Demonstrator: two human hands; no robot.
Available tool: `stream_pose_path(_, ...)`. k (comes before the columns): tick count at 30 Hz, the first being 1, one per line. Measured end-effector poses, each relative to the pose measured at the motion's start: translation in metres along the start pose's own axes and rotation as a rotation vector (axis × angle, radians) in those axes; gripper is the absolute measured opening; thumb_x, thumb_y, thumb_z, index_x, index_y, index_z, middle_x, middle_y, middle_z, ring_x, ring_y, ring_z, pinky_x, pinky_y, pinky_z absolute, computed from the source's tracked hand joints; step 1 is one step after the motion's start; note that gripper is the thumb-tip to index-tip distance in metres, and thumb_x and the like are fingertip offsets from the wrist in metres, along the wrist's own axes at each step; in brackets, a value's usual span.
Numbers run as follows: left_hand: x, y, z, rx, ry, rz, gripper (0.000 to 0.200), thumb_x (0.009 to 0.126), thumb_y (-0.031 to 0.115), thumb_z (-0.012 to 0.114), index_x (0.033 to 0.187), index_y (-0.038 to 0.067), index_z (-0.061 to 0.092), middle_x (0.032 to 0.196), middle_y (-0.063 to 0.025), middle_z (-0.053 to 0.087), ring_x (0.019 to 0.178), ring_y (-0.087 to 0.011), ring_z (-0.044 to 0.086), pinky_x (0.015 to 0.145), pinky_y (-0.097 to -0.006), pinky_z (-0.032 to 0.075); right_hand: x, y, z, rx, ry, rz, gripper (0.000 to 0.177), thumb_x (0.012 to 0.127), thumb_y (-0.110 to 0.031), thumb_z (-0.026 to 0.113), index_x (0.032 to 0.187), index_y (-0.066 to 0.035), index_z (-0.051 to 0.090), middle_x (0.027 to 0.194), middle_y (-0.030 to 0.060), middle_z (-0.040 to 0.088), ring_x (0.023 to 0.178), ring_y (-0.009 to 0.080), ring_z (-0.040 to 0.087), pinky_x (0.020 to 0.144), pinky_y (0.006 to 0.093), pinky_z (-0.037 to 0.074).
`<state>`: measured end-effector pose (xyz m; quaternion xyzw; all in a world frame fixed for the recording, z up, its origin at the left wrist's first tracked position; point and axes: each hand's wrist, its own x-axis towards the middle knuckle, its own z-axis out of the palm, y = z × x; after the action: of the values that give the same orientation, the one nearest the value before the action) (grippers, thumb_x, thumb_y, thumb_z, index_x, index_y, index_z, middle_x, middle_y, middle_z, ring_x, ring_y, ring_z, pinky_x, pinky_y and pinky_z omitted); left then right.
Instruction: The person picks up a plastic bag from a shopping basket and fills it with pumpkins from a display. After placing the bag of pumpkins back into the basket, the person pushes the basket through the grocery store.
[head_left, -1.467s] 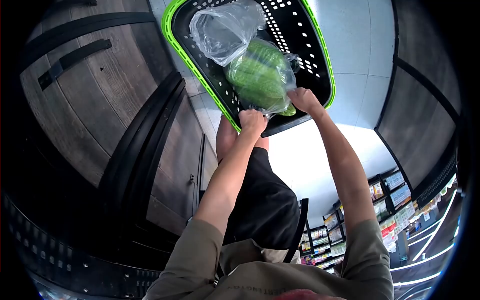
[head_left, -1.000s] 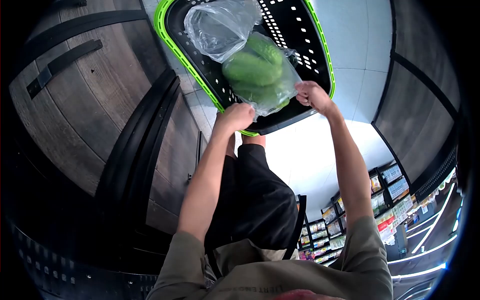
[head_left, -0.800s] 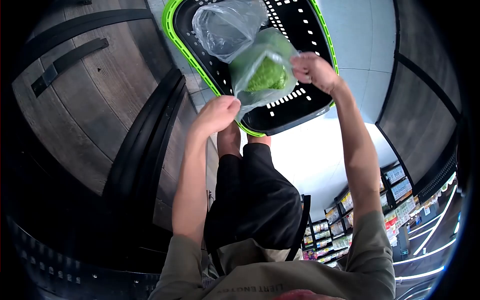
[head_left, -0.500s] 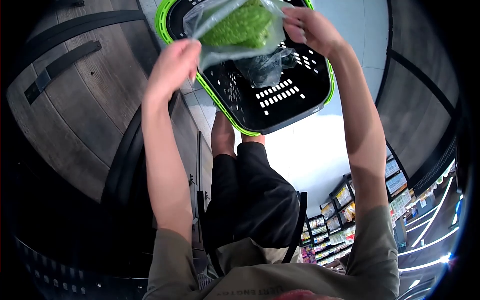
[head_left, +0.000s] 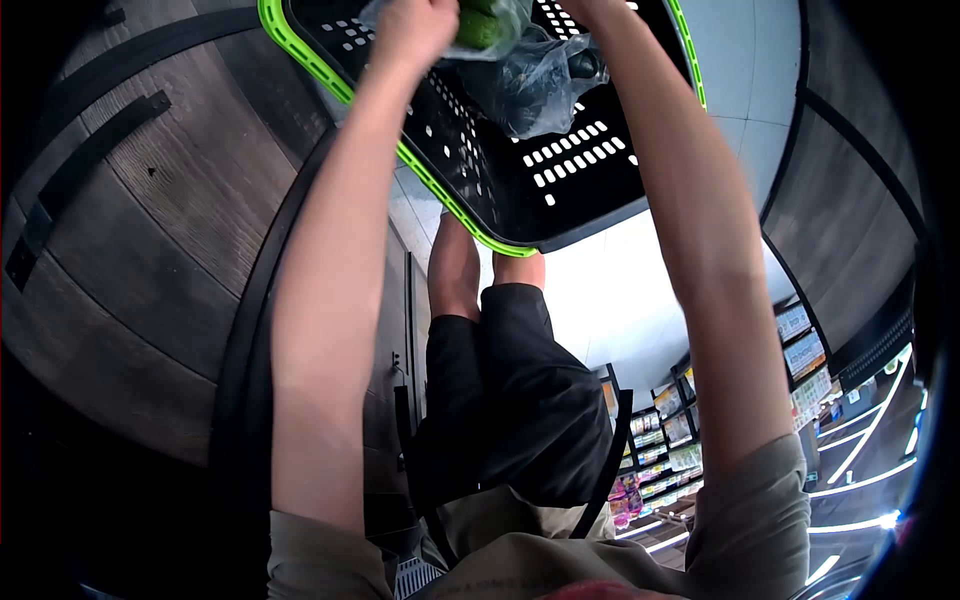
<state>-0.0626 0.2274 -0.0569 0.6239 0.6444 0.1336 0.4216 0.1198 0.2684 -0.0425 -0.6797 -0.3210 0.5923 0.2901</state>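
At the top of the head view, a clear bag [head_left: 515, 22] holds a green bumpy vegetable [head_left: 480, 24], low within a black basket [head_left: 590, 205] with a bright green rim. My left hand [head_left: 418, 30] is closed on the bag's left side. My right hand [head_left: 590, 8] is at the upper edge, right of the bag; its fingers are cut off by the frame. Beneath the vegetable, a second clear bag [head_left: 530, 92] with dark contents lies in the basket.
Dark wood panels [head_left: 180, 190] with black trim stand on the left, and another panel [head_left: 850, 190] on the right. Shelves with packaged goods [head_left: 665, 455] are at lower right. Pale floor tiles [head_left: 620, 300] show below the basket, by my legs.
Both hands and the vegetable bag have moved up in the view and into the basket. The basket appears larger and further up, and more of the second bag shows.
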Motion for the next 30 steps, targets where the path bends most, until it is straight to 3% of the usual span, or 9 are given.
stream_pose_path(3,-0.042,0.008,0.033,-0.037,-0.199,-0.055,0.018,0.077,0.022,0.051,0.08,0.006,0.058,0.084,-0.0147,0.062,0.085,-0.0316,0.059,0.076,-0.039,0.046,-0.048,0.008,-0.027,-0.469,0.278,0.158,0.03,0.08,-0.029,0.05,0.085,-0.001,0.057,0.078,0.0141,0.061,0.073,0.0246,0.059,0.066,0.0331,0.047)
stream_pose_path(5,-0.064,0.009,0.05,0.1,-0.476,-0.117,0.022,0.079,0.023,0.048,0.09,0.006,0.057,0.095,-0.0173,0.06,0.092,-0.0323,0.057,0.079,-0.0407,0.046,-0.073,0.037,-0.045,-0.712,0.215,0.229,0.036,0.086,-0.032,0.041,0.077,0.001,0.052,0.064,0.0095,0.057,0.051,0.015,0.054,0.052,0.0218,0.042)
stream_pose_path(14,-0.078,0.034,0.113,0.186,-0.336,-0.128,0.046,0.076,0.032,0.056,0.102,-0.004,0.043,0.1,-0.0241,0.055,0.095,-0.0391,0.054,0.082,-0.0442,0.044,-0.087,0.165,-0.04,-0.208,0.36,0.786,0.053,0.085,-0.035,0.04,0.113,0.01,0.041,0.097,0.0187,0.06,0.059,0.026,0.065,0.063,0.028,0.052)
stream_pose_path(21,-0.04,0.057,0.154,0.27,-0.324,-0.103,0.067,0.073,0.044,0.061,0.115,-0.003,0.039,0.107,-0.0215,0.052,0.097,-0.0314,0.057,0.08,-0.0387,0.047,-0.08,0.201,-0.055,-0.013,0.24,0.764,0.048,0.081,-0.036,0.051,0.106,0.004,0.053,0.105,0.0141,0.058,0.066,0.0232,0.065,0.057,0.0234,0.054)
stream_pose_path(23,-0.035,0.058,0.172,0.334,-0.314,-0.096,0.06,0.075,0.038,0.06,0.117,-0.001,0.04,0.109,-0.0187,0.054,0.098,-0.0284,0.057,0.08,-0.0374,0.047,-0.081,0.197,-0.057,-0.089,0.217,0.856,0.052,0.076,-0.042,0.058,0.102,0.003,0.054,0.108,0.0111,0.052,0.088,0.0207,0.058,0.063,0.026,0.055)
stream_pose_path(25,-0.025,0.047,0.201,0.469,-0.009,0.062,0.028,0.083,0.025,0.047,0.09,0.0,0.059,0.085,-0.0156,0.063,0.082,-0.0238,0.062,0.07,-0.0346,0.048,-0.079,0.199,-0.053,-0.176,0.265,0.869,0.046,0.073,-0.04,0.061,0.09,0.003,0.058,0.089,0.0095,0.057,0.072,0.0174,0.058,0.055,0.0268,0.051)
stream_pose_path(27,0.025,0.015,0.222,0.449,-0.765,-0.142,0.058,0.076,0.035,0.058,0.117,-0.002,0.042,0.115,-0.0172,0.053,0.097,-0.0276,0.058,0.075,-0.0349,0.048,-0.076,0.211,-0.056,-0.405,0.118,0.749,0.036,0.073,-0.035,0.06,0.076,0.001,0.058,0.066,0.0066,0.055,0.055,0.0151,0.051,0.047,0.0289,0.042)
stream_pose_path(28,0.009,0.032,0.21,0.474,-0.652,-0.109,0.053,0.077,0.031,0.058,0.116,-0.001,0.044,0.113,-0.0162,0.054,0.099,-0.0267,0.057,0.078,-0.0357,0.048,-0.076,0.213,-0.055,-0.474,0.115,0.675,0.033,0.074,-0.032,0.056,0.066,0.0,0.055,0.054,0.0047,0.049,0.048,0.0138,0.044,0.043,0.0291,0.033)
stream_pose_path(30,-0.015,0.056,0.184,0.528,-0.531,-0.039,0.038,0.079,0.019,0.055,0.112,0.001,0.05,0.109,-0.0145,0.057,0.102,-0.0268,0.055,0.082,-0.037,0.046,-0.078,0.212,-0.061,-0.575,-0.013,0.702,0.038,0.072,-0.032,0.049,0.091,-0.002,0.063,0.086,0.0133,0.064,0.076,0.0238,0.063,0.071,0.0319,0.047)
